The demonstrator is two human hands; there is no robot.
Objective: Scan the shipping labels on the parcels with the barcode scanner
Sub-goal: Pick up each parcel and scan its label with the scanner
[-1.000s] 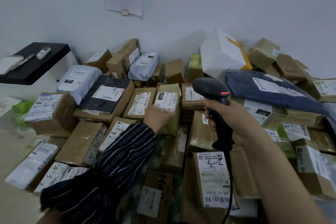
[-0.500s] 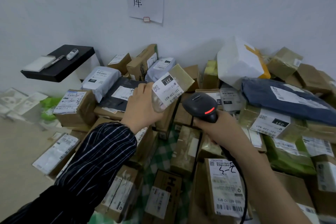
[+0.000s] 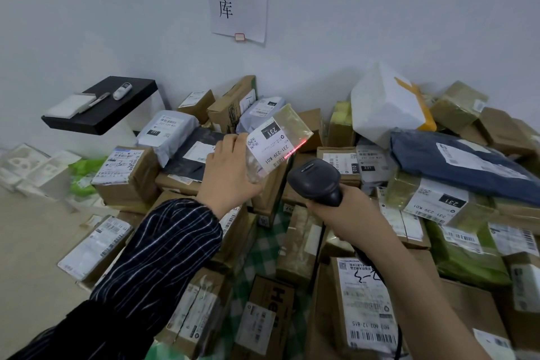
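My left hand (image 3: 226, 172) is gripping a taped parcel (image 3: 277, 140), red line crossing its label (image 3: 270, 146); my right hand (image 3: 347, 216) is clasping the scanner (image 3: 317, 181).

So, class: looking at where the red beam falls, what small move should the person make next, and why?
Probably tilt the scanner slightly towards the left hand: the red line crosses only one end of the barcode on the held parcel, spilling onto bare wrap.

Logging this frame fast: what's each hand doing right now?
Left hand: grips the small taped parcel.
Right hand: grips the barcode scanner, its red line on the parcel's label.
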